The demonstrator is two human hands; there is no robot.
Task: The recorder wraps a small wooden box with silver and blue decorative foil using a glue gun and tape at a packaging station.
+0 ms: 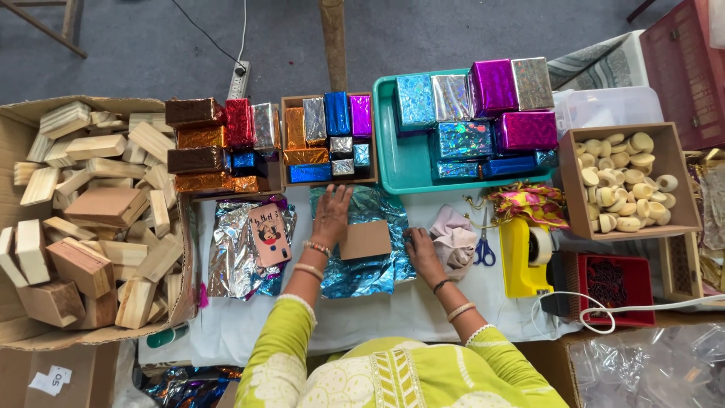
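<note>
Pressing left hand (pixel 332 215) and right hand (pixel 421 248), flat and unclenched, on blue foil (pixel 370 272) (block (pixel 365 240) between) risks tearing it.

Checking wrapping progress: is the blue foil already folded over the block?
Not yet: blue foil lies spread, brown block bare on top, left hand pressing it.

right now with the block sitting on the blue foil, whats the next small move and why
Probably fold the blue foil over the wooden block. The block lies on the sheet, unwrapped, the left hand pressing the foil at its far-left corner and the right hand holding the right edge.
</note>
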